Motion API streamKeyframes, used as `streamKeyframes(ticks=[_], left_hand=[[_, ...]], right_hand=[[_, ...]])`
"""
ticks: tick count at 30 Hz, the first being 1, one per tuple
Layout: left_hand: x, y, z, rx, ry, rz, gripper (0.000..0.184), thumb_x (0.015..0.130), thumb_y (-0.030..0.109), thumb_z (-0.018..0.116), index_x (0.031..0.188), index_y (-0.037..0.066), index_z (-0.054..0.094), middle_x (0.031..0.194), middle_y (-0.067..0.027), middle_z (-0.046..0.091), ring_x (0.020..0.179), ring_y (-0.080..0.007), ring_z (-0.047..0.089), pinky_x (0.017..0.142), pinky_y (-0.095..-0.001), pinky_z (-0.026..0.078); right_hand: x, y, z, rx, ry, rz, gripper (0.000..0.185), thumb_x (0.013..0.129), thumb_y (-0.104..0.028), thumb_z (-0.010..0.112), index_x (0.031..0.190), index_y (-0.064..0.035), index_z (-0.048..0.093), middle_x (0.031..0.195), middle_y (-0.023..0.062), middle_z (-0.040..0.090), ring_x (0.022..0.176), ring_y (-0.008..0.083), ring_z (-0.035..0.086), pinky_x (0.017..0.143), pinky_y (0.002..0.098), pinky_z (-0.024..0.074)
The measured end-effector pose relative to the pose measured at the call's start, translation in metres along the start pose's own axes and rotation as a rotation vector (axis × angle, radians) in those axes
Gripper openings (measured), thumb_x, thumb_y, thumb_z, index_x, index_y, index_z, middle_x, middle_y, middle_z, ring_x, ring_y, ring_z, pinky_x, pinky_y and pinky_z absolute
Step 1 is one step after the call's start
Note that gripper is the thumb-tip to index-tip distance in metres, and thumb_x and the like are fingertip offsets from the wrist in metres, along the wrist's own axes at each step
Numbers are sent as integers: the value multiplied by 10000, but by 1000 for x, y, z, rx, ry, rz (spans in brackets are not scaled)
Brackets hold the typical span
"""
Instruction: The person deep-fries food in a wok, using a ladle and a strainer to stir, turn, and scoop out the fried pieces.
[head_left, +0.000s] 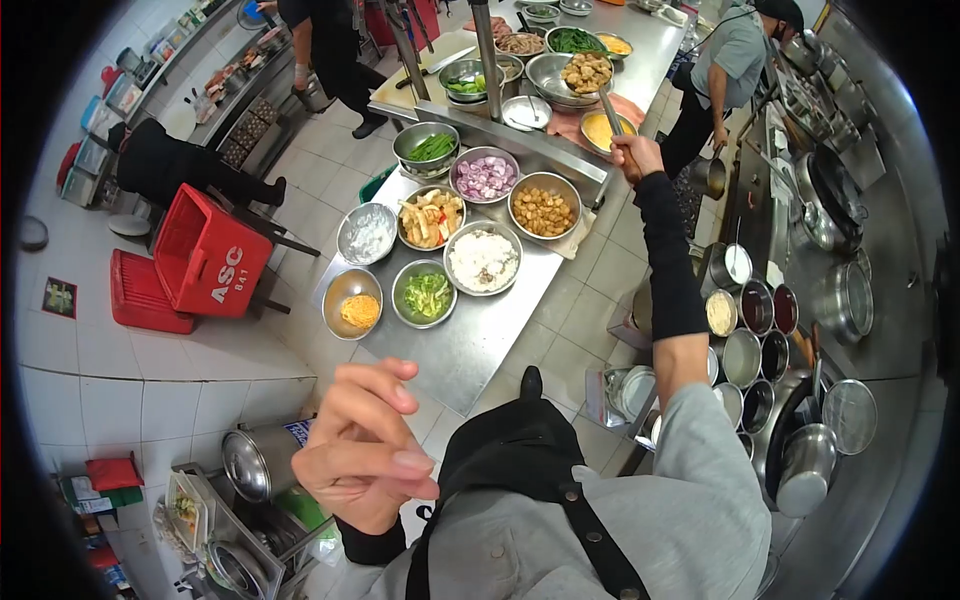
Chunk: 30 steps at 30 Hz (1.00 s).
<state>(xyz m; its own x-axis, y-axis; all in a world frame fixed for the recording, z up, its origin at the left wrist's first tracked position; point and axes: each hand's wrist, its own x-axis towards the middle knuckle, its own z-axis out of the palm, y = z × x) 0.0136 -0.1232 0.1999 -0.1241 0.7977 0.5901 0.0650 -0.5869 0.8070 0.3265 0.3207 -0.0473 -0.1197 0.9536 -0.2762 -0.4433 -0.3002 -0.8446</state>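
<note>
Right hand (638, 158): grips ladle (608, 110) over bowl (545, 78), maybe to catch drips.
Left hand (365, 445): empty, loosely bent.

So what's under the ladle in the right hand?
Under the ladle, a steel bowl, bare metal showing at left; the brown chunks cover its right side, hiding anything there.

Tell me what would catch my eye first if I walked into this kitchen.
Probably the person's left hand, large and seemingly empty in the foreground, while the right hand stretches forward gripping a ladle heaped with browned chunks. Next come the bowls of colourful food, purple onion pieces among them, on the steel table in the middle. A bright red crate stands out to the left.
</note>
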Motion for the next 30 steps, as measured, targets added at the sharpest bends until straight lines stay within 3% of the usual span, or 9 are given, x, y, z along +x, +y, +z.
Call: streamKeyframes(ticks=[2, 5, 8, 9, 10, 14, 16, 22, 30], left_hand=[[-3, -6, -3, -47, -3, -85, 314, 711, 326, 888, 840, 77, 747, 827, -50, 680, 951, -263, 602, 969, -536, 486], [-6, -5, 6, -79, 21, -174, 334, 736, 322, 875, 889, 49, 757, 838, -70, 682, 959, -271, 603, 971, -548, 484], [-4, 0, 7, -40, -53, -171, 334, 821, 339, 823, 920, 29, 750, 822, -82, 680, 958, -286, 608, 962, -550, 489], [-2, 3, 6, -38, -80, -146, 325, 860, 326, 789, 976, 26, 740, 847, -98, 677, 976, -294, 603, 966, -550, 483], [2, 6, 3, -39, -107, -118, 319, 898, 313, 754, 1031, 24, 729, 871, -115, 673, 993, -303, 598, 970, -550, 477], [12, 18, -23, -46, -287, 83, 392, 987, 260, 599, 1307, 32, 605, 1094, -162, 575, 1114, -345, 502, 1018, -550, 427], [12, 33, -37, -8, -370, 206, 514, 986, 249, 595, 1447, 39, 505, 1194, -177, 529, 1190, -375, 473, 1052, -543, 414], [4, 129, -46, -427, -61, 597, 784, 956, 374, 629, 1584, 110, 241, 1483, -233, 376, 1316, -454, 472, 986, -567, 496], [-48, 217, 4, -645, -891, 1190, 783, 927, 316, 627, 1582, 117, 245, 1424, -237, 402, 1233, -455, 511, 932, -558, 513]], right_hand=[[29, -3, 5, -256, 95, -55, 146, 851, -58, 649, 835, 80, 604, 719, 174, 644, 530, 222, 623, 453, 344, 482], [12, -3, 40, -1143, 345, -299, 219, 776, -94, 666, 854, 110, 648, 766, 276, 682, 676, 337, 712, 613, 450, 560], [34, 40, 21, -1240, 625, -725, 294, 726, -120, 656, 911, 108, 668, 783, 305, 679, 804, 406, 714, 779, 497, 555], [19, 38, 25, -1125, 643, -662, 266, 738, -116, 640, 896, 97, 668, 866, 311, 691, 854, 453, 692, 823, 517, 532], [6, 40, 25, -1047, 694, -642, 241, 788, -109, 638, 925, 90, 636, 816, 250, 691, 751, 392, 709, 698, 495, 550], [-85, 25, -11, 765, -299, -141, 91, 940, -5, 510, 1023, 1, 472, 739, 36, 461, 533, 110, 419, 409, 259, 395], [-165, 31, -27, 1119, -507, -15, 53, 953, 3, 474, 1005, 4, 461, 746, 26, 429, 538, 82, 393, 394, 223, 378], [-472, 91, -42, 989, -227, -218, 83, 977, 0, 452, 1053, 6, 482, 761, 23, 412, 512, 60, 355, 349, 188, 322], [-835, 161, 10, 539, 552, -466, 152, 999, -24, 470, 1146, -15, 508, 715, -2, 383, 448, 37, 321, 294, 183, 251]])
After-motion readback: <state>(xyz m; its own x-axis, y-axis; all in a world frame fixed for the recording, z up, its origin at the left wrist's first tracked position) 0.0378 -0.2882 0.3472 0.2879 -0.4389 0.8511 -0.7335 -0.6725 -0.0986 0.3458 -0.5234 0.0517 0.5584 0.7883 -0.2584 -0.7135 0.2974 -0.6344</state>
